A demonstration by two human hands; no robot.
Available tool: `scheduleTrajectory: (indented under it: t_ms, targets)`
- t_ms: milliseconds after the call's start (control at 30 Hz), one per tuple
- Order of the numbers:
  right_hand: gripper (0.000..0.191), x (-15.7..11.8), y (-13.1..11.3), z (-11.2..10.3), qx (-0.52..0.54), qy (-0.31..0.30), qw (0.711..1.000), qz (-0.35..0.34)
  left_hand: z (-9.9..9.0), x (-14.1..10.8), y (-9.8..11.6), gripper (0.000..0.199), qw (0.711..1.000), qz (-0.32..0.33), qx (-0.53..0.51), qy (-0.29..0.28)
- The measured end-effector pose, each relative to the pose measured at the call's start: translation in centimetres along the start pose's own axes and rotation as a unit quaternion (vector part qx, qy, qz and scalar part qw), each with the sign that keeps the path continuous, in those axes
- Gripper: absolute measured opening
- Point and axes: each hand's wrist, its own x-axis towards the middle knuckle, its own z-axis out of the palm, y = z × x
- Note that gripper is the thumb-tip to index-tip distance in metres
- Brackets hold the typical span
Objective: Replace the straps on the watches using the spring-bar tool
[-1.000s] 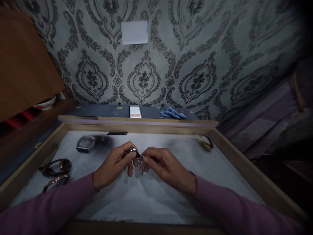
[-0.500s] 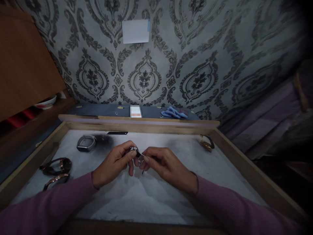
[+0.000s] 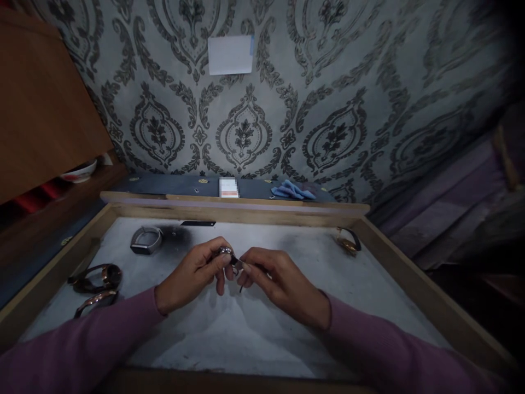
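Over the middle of a shallow wooden tray, my left hand (image 3: 200,267) grips a wristwatch (image 3: 225,250) by its shiny round case. The watch has a dark strap, which points toward my right hand (image 3: 274,276). Fingers and thumb of the right hand are pinched on the strap end close to the case. A thin dark piece hangs below those fingertips; whether it belongs to the strap I cannot tell. My fingers hide most of the watch.
The tray (image 3: 238,207) has raised wooden sides. Inside at left are a grey-strapped watch (image 3: 146,241) and two dark watches (image 3: 95,278); a gold watch (image 3: 348,241) lies at right. A black strip (image 3: 198,223) lies at the back. Behind sit a blue cloth (image 3: 292,190) and a small box (image 3: 228,187).
Both hands keep their hold on the watch and strap, with only slight finger movement. The whole view has shifted a little.
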Motion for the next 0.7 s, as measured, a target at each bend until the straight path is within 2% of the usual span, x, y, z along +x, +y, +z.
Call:
scheduleTrajectory:
  t_ms: [267, 433, 700]
  targets:
    - [0.028, -0.28, 0.34, 0.52, -0.086, 0.013, 0.995, -0.04, 0.2, -0.39, 0.19, 0.03, 0.997, 0.024, 0.074, 0.026]
    - [0.024, -0.3, 0.39, 0.69, -0.172, 0.004, 0.982, -0.082, 0.35, -0.52, -0.08, 0.031, 0.999, -0.004, 0.038, 0.01]
    - [0.026, -0.2, 0.45, 0.64, -0.193, 0.004, 0.975, -0.108, 0.24, -0.34, -0.12, 0.035, 0.999, -0.027, -0.016, -0.009]
